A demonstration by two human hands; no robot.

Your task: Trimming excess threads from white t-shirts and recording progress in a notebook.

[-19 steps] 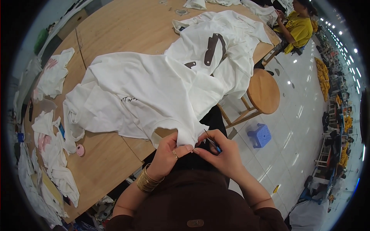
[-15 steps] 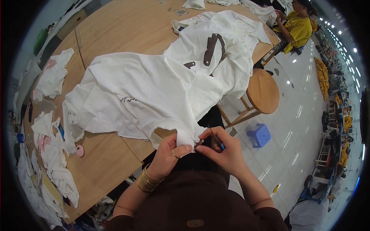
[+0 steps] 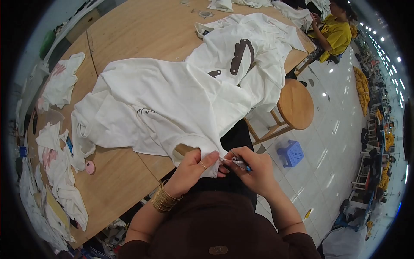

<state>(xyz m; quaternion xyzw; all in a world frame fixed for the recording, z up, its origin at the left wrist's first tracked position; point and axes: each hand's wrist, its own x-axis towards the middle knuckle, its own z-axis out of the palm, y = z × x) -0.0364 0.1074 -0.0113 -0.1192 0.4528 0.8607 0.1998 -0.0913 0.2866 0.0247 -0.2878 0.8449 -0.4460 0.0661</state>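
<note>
A large white garment [image 3: 146, 90] spreads over the table's edge and hangs toward my lap, its opening facing me. My left hand [image 3: 189, 170], with a ring and gold bangles, is closed on the edge of that opening, pinching the cloth. Close beside it, my right hand [image 3: 254, 170] is closed around small thread snips [image 3: 248, 168], mostly hidden in the palm, with a blue part and some metal showing. My right fingertips meet the cloth edge at the left fingers. Another white garment [image 3: 224, 52] with a dark brown print lies behind.
On the wooden table [image 3: 120, 172] sit a small pink round object [image 3: 90, 167] and white cloth pieces [image 3: 58, 172] with reddish marks. A wooden stool [image 3: 295, 103] and a blue plastic stool [image 3: 291, 153] stand to the right. A person in yellow [image 3: 334, 34] handles white cloth at far right.
My left hand has shifted its grip along the cloth edge, thumb turned upward. My right fingers have curled further around the snips. The view has moved slightly.
</note>
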